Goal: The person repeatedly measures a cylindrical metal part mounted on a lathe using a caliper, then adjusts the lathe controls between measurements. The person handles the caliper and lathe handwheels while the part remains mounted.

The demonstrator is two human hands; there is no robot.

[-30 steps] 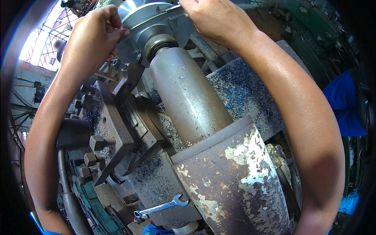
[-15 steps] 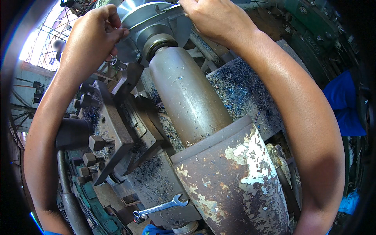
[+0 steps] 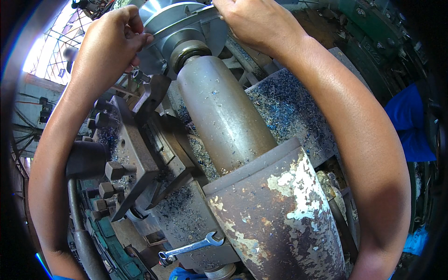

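At the top of the view, my two hands are on either side of a grey metal disc on the machine. My left hand is closed, its thumb and fingers pinched at the disc's left edge. Closed at the upper right edge is my right hand, its fingertips partly cut off by the picture's top. A grey strip-like edge spans the disc between the hands; whether it is a separate piece I cannot tell. Below the disc, a smooth metal cylinder runs down to a thick housing with peeling paint.
A tool post with several large bolts stands left of the cylinder, below my left wrist. Dark and blue metal shavings cover the plate on the right. A combination wrench lies at the lower middle. Blue cloth shows far right.
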